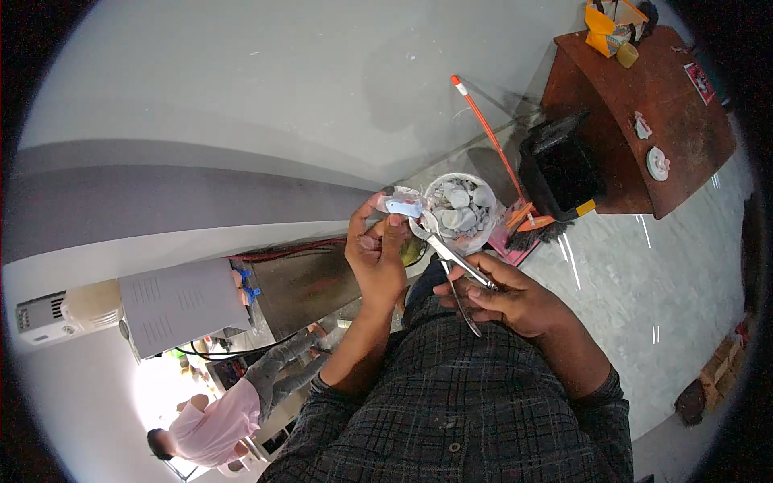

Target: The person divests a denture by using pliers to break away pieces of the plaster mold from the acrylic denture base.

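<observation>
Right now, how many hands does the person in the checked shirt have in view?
2: the left hand, holding a pale piece, and the right hand, holding pliers.

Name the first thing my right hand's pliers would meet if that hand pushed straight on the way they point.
Probably the pale piece in your left hand, right by the tips of the pliers; whether they touch is unclear.

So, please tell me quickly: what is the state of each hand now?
Left hand: closed in a pinch, holding a small white piece with a pale-blue face.
Right hand: holding metal pliers, handles spread apart.
</observation>
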A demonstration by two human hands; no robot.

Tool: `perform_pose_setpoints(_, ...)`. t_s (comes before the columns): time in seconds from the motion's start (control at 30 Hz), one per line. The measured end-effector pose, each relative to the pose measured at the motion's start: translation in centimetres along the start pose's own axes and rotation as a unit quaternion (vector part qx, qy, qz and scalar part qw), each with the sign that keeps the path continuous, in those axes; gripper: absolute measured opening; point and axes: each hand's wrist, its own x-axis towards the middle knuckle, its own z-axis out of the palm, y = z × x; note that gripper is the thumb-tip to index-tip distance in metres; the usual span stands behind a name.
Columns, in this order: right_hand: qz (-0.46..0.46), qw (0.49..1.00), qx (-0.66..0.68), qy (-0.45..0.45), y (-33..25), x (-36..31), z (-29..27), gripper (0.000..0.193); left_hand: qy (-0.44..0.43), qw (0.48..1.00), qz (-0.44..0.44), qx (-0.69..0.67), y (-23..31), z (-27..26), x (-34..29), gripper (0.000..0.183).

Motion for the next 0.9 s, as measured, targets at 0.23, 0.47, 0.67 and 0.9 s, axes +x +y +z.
perform_pose_setpoints(0.23, 0.011, 0.999, -0.026, -0.027, -0.4, 0.2, 0.0, 0.031, -0.026, 0.985, 0.139, 0.096, 0.0, -0.3, 0.3, 0.029)
perform_pose_setpoints(0.47, -0.107, 0.971, -0.211, -0.010, 0.1, 1.0, -0.4, 0.028, -0.062, 0.951, 0.205, 0.224, -1.1, -2.0, 0.2, 0.029)
perform_pose_setpoints(0.67, -0.027, 0.991, -0.131, -0.020, -0.7, 0.6, -0.3, 0.029, -0.057, 0.897, 0.327, 0.294, -0.5, -2.3, 0.3, 0.028)
perform_pose_setpoints(0.9, 0.043, 0.993, -0.103, -0.038, -1.6, 0.5, -0.4, 0.031, -0.089, 0.904, 0.338, 0.246, -1.6, -2.7, 1.0, 0.045)
